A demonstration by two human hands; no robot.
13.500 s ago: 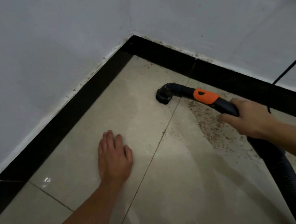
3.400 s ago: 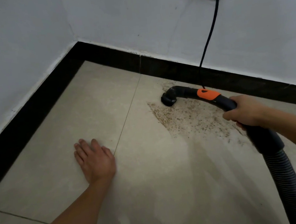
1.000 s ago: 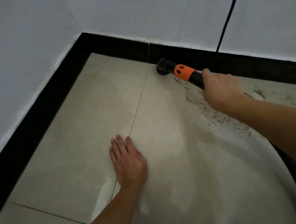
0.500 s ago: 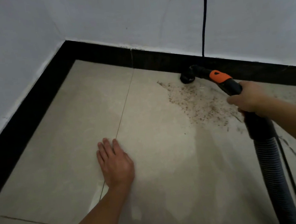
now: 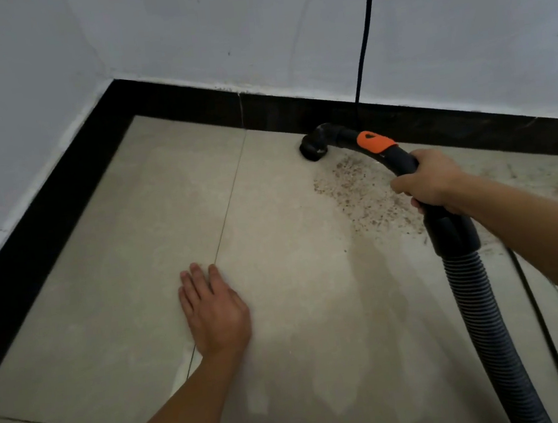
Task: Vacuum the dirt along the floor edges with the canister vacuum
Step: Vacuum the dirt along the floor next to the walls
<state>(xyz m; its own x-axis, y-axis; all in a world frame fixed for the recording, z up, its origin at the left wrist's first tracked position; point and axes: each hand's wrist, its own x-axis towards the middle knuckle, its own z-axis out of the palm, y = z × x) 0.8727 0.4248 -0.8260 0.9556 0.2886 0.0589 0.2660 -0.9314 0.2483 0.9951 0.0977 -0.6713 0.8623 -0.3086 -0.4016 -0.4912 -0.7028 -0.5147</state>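
Black hose [image 5: 480, 310]: one, orange band, nozzle [image 5: 312, 149] at floor [image 5: 132, 268] edge;
Dirt [image 5: 362, 199]: one patch;
Right hand [image 5: 430, 181]: grips hose;
Left hand [image 5: 216, 311]: spread flat

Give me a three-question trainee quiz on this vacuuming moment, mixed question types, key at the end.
1. True or false: the left hand lies flat on the floor tile.
2. The right hand grips: A) a broom, B) the vacuum handle, C) a cloth.
3. Fill in: the nozzle sits at the foot of the black ____, with the dirt patch beside it.
Key: 1 true; 2 B; 3 baseboard.
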